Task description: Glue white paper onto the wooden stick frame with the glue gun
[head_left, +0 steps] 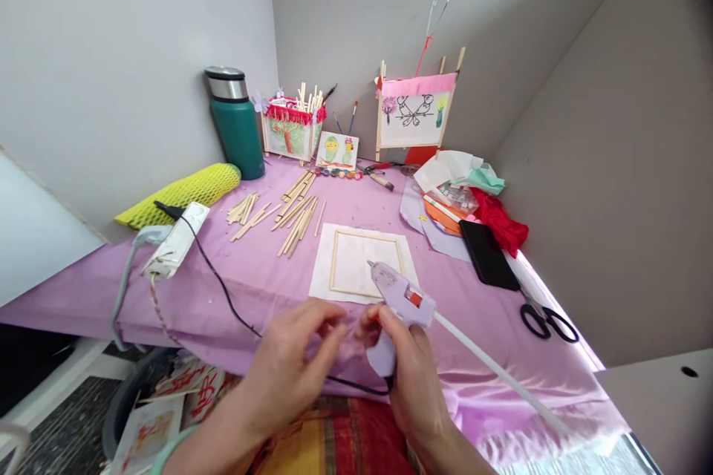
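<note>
My right hand (409,371) is wrapped round the handle of a pale lilac glue gun (398,295). Its nozzle points at a white paper sheet (323,274) that carries a square frame of wooden sticks (334,261). A long white glue stick (490,367) juts out of the gun's back toward the lower right. My left hand (292,364) hovers just left of the gun at the table's front edge, fingers curled together with their tips near my right thumb. Whether they pinch anything is hidden.
Loose wooden sticks (295,211) lie on the purple cloth (267,274) behind the paper. A black cord (223,286) runs from a white power strip (175,241) to the gun. A black phone (487,254), scissors (549,320), green flask (237,122), yellow foam roll (183,193) and paper lanterns (415,110) ring the table.
</note>
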Motion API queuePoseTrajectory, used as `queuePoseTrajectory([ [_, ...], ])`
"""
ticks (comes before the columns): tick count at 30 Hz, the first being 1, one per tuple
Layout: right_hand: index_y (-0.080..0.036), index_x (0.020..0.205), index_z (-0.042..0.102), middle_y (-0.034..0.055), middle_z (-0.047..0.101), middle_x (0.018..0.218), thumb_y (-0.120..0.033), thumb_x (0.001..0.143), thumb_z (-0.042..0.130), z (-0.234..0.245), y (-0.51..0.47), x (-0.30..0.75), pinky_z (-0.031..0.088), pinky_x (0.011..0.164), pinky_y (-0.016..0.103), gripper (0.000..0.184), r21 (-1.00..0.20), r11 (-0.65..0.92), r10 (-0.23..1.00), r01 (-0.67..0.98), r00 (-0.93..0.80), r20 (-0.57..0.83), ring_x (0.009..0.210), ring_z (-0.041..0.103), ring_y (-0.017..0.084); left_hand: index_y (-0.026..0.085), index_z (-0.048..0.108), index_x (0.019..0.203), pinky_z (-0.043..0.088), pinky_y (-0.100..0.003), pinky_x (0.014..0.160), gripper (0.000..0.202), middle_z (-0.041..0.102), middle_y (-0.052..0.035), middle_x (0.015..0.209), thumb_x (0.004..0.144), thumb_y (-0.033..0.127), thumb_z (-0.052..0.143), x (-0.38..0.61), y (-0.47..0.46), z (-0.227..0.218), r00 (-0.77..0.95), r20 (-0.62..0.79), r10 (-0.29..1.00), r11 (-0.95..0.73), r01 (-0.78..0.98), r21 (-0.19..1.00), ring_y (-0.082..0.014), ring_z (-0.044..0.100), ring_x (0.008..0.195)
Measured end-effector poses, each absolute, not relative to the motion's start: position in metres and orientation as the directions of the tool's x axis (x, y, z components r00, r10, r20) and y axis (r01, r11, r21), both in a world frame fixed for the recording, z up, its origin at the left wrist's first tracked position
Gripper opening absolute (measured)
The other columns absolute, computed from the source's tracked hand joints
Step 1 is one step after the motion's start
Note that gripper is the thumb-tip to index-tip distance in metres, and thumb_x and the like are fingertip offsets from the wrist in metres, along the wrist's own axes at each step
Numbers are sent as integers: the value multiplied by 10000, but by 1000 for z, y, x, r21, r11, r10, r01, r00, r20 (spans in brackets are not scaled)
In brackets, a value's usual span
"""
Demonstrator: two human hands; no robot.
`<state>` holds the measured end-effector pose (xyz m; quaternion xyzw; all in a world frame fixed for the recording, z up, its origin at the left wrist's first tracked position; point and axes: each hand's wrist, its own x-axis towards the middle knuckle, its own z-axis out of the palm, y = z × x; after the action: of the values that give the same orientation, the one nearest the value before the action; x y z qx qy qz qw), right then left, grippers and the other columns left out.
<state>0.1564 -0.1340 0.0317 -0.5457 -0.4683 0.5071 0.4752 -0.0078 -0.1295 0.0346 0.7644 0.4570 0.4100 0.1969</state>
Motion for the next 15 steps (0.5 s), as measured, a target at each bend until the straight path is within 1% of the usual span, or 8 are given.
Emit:
queuePoseTrajectory([
  [2,-198,829,668,24,663,822,-450,847,516,36,-124,147,451,758,282,295,-996,-67,996,60,68,-63,828,597,195,208,555,1122,500,-253,702,252,668,-33,975,870,227,544,9,-135,37,257,326,910,-413,471,780,-127,612,773],
  [4,-193,920,676,42,680,906,-494,850,505,43,-113,136,459,787,300,353,-997,-70,995,32,69,-68,894,608,214,195,550,1121,497,-256,645,268,665,-44,975,861,263,544,19,-132,39,210,238,948,-304,389,870,-129,600,727],
  [7,-175,961,652,58,684,963,-543,876,455,56,-97,123,468,801,308,426,-1000,-17,1000,-24,-15,-17,946,609,213,160,568,1009,482,-244,538,272,650,-34,828,834,368,556,19,-114,45,111,109,988,-124,143,982,-122,573,614],
  [9,-174,1014,626,65,673,1008,-543,886,446,62,-91,122,477,766,303,430,-999,48,994,-5,-98,48,950,608,203,148,566,978,474,-238,495,359,614,-3,708,785,448,606,9,-93,52,36,41,998,-41,4,999,-112,550,538],
  [10,-179,1042,612,66,664,1035,-532,892,447,62,-90,124,478,749,298,417,-996,84,990,24,-120,80,952,606,197,147,567,968,472,-235,487,391,595,13,656,752,465,638,1,-81,56,-31,42,999,-43,-18,999,-110,543,516],
  [12,-199,1073,594,62,644,1085,-486,898,470,58,-91,136,471,749,291,358,-979,159,984,131,-108,145,963,597,185,149,583,949,468,-223,503,397,581,23,629,709,448,687,-19,-53,63,-187,109,976,-97,75,992,-110,552,530],
  [13,-207,1059,596,56,638,1090,-457,899,486,53,-92,144,464,767,290,316,-959,198,980,205,-72,187,967,591,179,152,595,925,465,-225,508,379,581,20,624,708,451,682,-30,-38,66,-238,128,963,-98,133,986,-113,554,532],
  [15,-211,991,612,46,642,1038,-399,899,509,39,-94,163,453,775,292,233,-899,267,960,347,-15,279,930,587,173,160,613,878,458,-241,515,334,583,12,621,724,455,646,-53,-8,69,-298,135,945,-54,266,963,-129,568,542],
])
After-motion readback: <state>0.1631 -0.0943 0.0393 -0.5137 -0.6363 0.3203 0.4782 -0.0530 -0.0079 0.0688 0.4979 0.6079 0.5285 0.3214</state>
